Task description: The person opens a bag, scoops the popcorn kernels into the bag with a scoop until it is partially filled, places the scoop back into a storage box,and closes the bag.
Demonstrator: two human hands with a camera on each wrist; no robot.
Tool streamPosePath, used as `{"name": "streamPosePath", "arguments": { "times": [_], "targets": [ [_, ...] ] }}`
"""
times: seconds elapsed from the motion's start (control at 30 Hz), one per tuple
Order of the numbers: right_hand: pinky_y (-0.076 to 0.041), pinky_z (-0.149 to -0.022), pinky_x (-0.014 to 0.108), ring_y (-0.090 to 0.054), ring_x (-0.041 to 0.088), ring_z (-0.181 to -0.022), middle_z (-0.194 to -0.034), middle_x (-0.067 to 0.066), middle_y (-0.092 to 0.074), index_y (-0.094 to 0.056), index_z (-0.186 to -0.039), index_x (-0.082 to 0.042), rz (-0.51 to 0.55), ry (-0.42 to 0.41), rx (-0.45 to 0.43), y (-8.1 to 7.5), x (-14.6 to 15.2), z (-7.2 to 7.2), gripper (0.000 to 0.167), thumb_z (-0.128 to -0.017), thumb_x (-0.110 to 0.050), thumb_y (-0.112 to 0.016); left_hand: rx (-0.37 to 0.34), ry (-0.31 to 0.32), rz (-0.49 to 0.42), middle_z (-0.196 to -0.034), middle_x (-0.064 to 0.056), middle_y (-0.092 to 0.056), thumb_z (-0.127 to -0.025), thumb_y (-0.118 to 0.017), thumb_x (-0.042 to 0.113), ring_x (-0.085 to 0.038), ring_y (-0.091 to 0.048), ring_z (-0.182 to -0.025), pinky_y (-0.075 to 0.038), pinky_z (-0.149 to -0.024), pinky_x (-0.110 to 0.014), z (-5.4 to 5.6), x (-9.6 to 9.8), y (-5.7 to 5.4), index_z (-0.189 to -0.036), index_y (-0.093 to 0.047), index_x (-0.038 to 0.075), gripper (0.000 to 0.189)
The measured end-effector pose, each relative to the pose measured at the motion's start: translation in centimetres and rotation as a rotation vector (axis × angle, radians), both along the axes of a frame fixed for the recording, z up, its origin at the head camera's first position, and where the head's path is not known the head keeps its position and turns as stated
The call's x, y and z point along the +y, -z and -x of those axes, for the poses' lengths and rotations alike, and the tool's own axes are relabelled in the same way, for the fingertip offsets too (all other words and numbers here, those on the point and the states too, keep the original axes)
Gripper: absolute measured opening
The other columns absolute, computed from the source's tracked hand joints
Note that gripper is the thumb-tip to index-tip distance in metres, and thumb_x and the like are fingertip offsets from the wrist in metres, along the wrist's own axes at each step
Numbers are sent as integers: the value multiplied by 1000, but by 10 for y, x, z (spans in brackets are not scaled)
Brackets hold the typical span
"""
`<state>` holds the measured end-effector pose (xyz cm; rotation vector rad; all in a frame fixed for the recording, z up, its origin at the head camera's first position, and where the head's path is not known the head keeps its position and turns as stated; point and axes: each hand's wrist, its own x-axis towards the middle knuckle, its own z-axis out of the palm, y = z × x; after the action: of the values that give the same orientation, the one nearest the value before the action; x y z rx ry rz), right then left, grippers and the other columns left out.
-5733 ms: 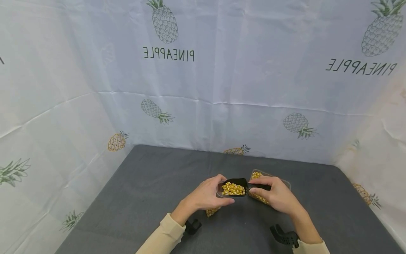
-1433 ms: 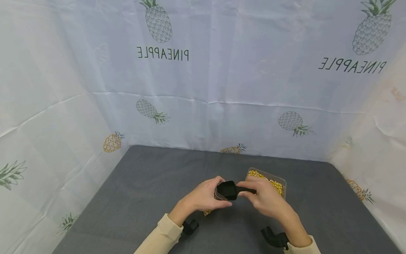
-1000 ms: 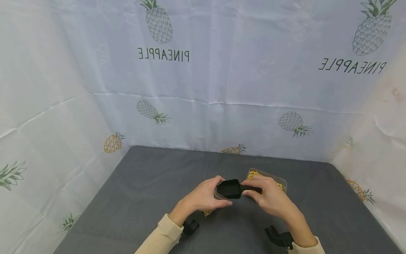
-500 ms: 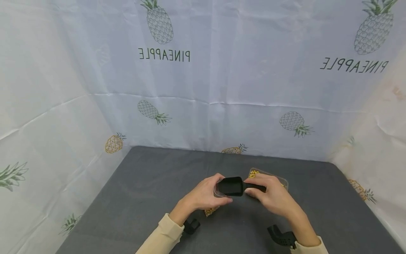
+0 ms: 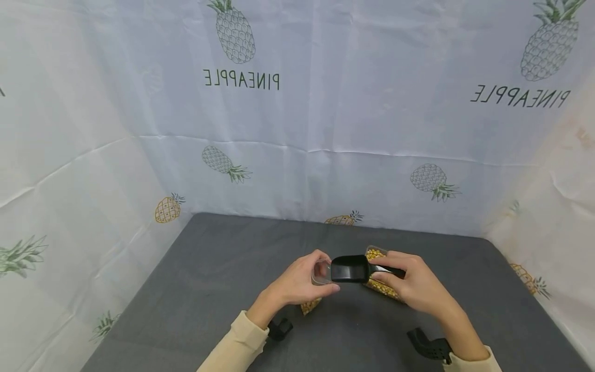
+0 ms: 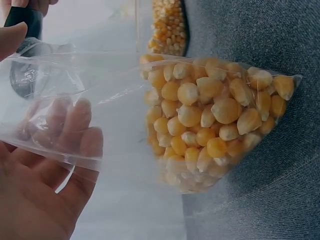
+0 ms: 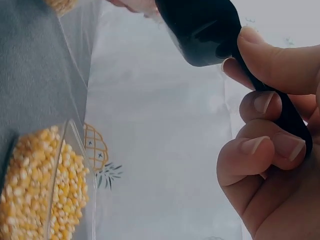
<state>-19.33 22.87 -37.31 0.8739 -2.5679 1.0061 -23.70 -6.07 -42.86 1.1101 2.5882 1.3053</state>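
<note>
My left hand (image 5: 299, 279) holds a clear plastic bag (image 6: 115, 90) by its mouth, fingers and thumb spread around the opening. Yellow corn kernels (image 6: 210, 110) fill the pointed bottom of the bag in the left wrist view. From the right, my right hand (image 5: 416, 281) grips the thin handle of a black scoop (image 5: 349, 269). In the head view the scoop's bowl lies level with the bag's mouth, its front edge close to the rim, and no kernels show on it. Thumb and curled fingers wrap the handle in the right wrist view.
A clear plastic box (image 7: 93, 210) of corn kernels stands on the grey table (image 5: 232, 268), partly behind and below my right hand. White pineapple-print cloth (image 5: 297, 103) hangs around the back and sides.
Earlier the scoop carried kernels at the bag's mouth. It then showed dark and bare there, and over the last second my right hand has drawn it rightward. My left hand has barely moved.
</note>
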Motion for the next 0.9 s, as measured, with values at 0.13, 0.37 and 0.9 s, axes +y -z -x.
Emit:
{"name": "streamPosePath", "arguments": {
  "times": [0.13, 0.37, 0.9],
  "targets": [
    [-42, -56, 25, -47, 3, -61, -87, -13, -59, -75, -117, -13, 23, -38, -9, -2, 6, 1, 27, -90, -12, -78, 11, 6, -17, -98, 3, -57, -93, -73, 39, -3, -52, -80, -49, -71, -23, 0, 0, 0, -127, -56, 13, 46],
    [-42, -52, 25, -45, 3, -57, -87, -11, -60, -75, -117, -9, 52, -35, -27, 1, 12, -1, 26, -91, -8, -76, 11, 3, -25, -97, 4, -56, -93, -74, 37, -3, -53, -81, -49, -73, -23, 1, 0, 1, -127, -55, 11, 47],
    [-43, -92, 71, -52, 51, -126, -133, 23, -62, -71, -127, -7, 49, 158, -221, 17, 41, -1, 32, -97, -18, -71, 33, 25, -51, -98, -3, -59, -94, -73, 35, -3, -53, -82, -50, -73, -22, 5, 1, 6, -127, -56, 8, 46]
  ]
}}
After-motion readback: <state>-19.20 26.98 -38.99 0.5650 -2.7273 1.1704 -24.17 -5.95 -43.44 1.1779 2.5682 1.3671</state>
